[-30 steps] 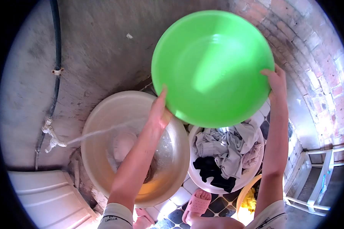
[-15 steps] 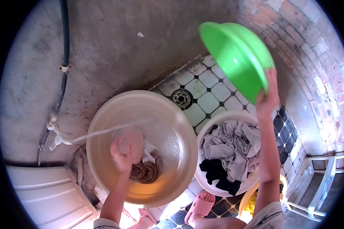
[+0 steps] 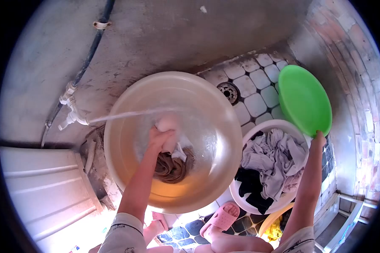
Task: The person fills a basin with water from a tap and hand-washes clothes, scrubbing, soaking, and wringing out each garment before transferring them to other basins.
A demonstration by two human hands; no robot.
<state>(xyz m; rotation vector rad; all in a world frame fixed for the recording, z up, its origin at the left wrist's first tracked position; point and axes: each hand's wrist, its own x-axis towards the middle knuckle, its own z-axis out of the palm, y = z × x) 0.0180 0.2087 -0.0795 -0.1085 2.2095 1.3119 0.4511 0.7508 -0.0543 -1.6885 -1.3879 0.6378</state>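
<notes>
My left hand is closed on a pale pink cloth inside the large beige basin. Beside that cloth lie a brown cloth and a small white one. Water streams from the white tap into this basin. At the right, my right hand grips the near rim of the green basin, which is tilted above the tiled floor. Between my arms, a white basin holds grey clothes and a black cloth.
A round drain is set in the tiles behind the basins. A white ribbed object stands at the left. At the lower right are a yellow basin and a white rack. Pink slippers are on my feet.
My left hand left the green basin's rim and took hold of the pink cloth. My right hand has lowered the green basin to the right. The view has shifted, too.
</notes>
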